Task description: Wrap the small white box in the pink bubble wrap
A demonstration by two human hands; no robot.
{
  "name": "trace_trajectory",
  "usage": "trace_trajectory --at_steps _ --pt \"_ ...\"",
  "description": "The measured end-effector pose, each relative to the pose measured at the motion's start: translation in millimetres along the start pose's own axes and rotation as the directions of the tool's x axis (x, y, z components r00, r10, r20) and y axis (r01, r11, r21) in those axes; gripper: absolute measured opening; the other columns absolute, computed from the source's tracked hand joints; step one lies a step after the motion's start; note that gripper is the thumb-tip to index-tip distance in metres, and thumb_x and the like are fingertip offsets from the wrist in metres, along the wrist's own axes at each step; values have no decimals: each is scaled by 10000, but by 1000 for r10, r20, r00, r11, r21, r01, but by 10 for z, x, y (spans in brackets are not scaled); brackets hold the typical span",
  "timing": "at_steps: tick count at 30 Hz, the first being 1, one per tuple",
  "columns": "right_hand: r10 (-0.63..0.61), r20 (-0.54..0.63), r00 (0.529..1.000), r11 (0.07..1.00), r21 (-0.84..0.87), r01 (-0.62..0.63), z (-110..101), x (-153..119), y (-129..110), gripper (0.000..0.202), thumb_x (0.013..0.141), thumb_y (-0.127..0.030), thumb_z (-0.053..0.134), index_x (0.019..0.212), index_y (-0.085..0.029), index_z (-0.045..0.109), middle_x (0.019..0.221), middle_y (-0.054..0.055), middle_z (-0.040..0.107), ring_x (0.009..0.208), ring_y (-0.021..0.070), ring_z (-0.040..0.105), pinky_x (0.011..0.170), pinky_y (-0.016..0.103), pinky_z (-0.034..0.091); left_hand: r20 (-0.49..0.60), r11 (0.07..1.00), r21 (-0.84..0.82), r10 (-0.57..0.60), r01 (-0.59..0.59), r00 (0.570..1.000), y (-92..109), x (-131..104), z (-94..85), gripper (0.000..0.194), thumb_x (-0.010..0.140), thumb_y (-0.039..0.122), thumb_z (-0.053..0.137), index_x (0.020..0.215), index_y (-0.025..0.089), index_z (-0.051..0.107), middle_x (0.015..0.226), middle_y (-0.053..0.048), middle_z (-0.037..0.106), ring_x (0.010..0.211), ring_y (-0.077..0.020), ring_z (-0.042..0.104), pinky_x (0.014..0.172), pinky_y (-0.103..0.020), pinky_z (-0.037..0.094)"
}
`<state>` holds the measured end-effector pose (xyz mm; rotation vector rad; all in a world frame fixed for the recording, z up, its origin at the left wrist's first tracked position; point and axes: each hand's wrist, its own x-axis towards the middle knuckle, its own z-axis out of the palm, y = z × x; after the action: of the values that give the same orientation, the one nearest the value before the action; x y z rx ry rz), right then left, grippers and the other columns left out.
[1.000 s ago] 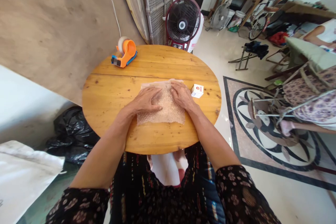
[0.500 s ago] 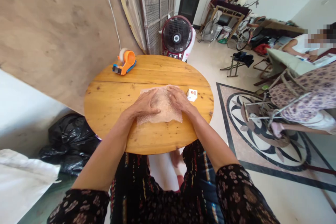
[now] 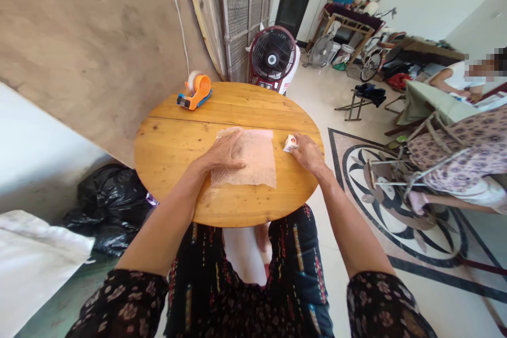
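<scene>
A sheet of pinkish bubble wrap point(image 3: 257, 161) lies flat on the round wooden table point(image 3: 174, 169). My left hand point(image 3: 225, 152) rests on its left side, fingers stretched out and thumb apart. To the right of the sheet, my right hand point(image 3: 309, 152) has its fingers closed around a small white box point(image 3: 291, 143) with a red mark. Part of the box is hidden behind the fingers; whether it is lifted off the wood I cannot tell.
An orange tape dispenser point(image 3: 198, 91) stands at the table's far left edge. Behind the table is a fan point(image 3: 272, 58). Black plastic bags point(image 3: 106, 200) lie on the floor to the left. Another person point(image 3: 455, 76) sits at a table on the right.
My right hand has left the bubble wrap and moved right, onto the small white box. My left hand stays on the sheet. The whole view has shifted slightly.
</scene>
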<state>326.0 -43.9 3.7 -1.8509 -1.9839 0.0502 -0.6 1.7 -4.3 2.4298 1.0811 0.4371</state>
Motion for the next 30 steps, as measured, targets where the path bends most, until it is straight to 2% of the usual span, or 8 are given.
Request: trace_trajectory --at_steps 3,6,11,14,18,20,27,30 --pt "98 -33 995 987 128 -93 -62 -48 -62 502 770 -247 638 1260 -146 602 1216 166 649 1094 335 629 949 539 502 -13 1000 7 -1 1 1000 -6 -3 6 1103 669 545 704 1545 125 181 1612 -203 228 1485 -369 237 1209 -501 226" --pt "116 9 993 906 409 -110 -232 -150 -295 490 740 -301 701 1215 -215 617 1096 86 705 1002 280 664 898 482 540 -14 1000 11 12 -12 1000 -31 7 17 1113 662 564 707 1549 160 170 1616 -188 223 1489 -375 223 1207 -513 224" --pt "-204 154 967 748 662 52 -345 -302 -913 487 735 -313 741 1205 -263 626 1155 36 689 1006 222 657 915 395 528 -21 999 39 9 -8 1000 -15 27 14 1046 654 555 704 1509 173 239 1576 -184 309 1458 -400 282 1183 -520 275" --pt "-326 228 917 740 666 97 -191 -223 -1105 474 740 -275 715 1205 -243 632 1166 42 680 1017 219 644 936 394 509 -39 999 54 4 -2 999 20 20 10 910 665 526 678 1438 190 335 1504 -170 415 1407 -405 369 1135 -522 351" --pt "-264 296 918 757 654 7 93 31 -1059 470 697 -233 683 1165 -208 640 1141 51 683 947 221 659 876 386 531 -49 999 44 29 -27 998 36 9 -3 916 663 512 664 1447 200 307 1537 -163 376 1424 -400 344 1136 -526 344" --pt "-271 301 914 789 614 31 203 135 -1012 468 686 -220 666 1154 -213 646 1137 45 685 949 226 658 874 390 534 -34 999 33 18 -17 999 28 9 -8 987 648 511 677 1482 187 260 1572 -176 323 1448 -404 300 1158 -532 304" --pt "-260 134 956 826 543 148 397 249 -1069 486 712 -227 647 1197 -232 616 1184 68 652 1009 227 652 905 393 533 -18 1000 3 17 -17 1000 -24 4 11 1062 663 512 686 1527 125 205 1603 -215 242 1475 -374 259 1187 -514 246" --pt "-310 92 946 832 508 223 467 240 -1085 521 709 -218 633 1229 -208 600 1227 95 637 1095 252 623 964 418 503 -21 1000 6 21 -21 1000 -34 0 17 1060 673 505 690 1533 125 200 1605 -206 244 1480 -368 248 1191 -511 238"
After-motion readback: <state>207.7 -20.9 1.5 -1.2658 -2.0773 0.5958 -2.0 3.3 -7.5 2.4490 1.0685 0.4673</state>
